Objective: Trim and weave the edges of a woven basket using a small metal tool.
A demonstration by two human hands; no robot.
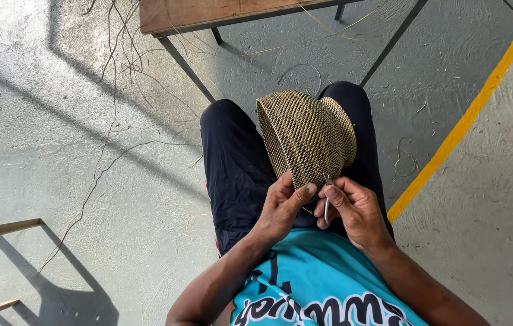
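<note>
**Two hands at a basket's base**

Nearest, a turquoise shirt (323, 284) fills the bottom edge. Just beyond it the left hand (281, 205) is closed on the near end of a woven basket (306, 136), thumb pressed against the weave. The right hand (356, 208) is curled shut around a small metal tool (327, 202), its tip touching the basket. The basket lies on its side across dark-trousered thighs (232, 163). Farther off, loose fibres (114, 121) trail over the grey floor (57, 151); a yellow line (467, 118) runs right, and a counter (208, 12) stands far.
</note>
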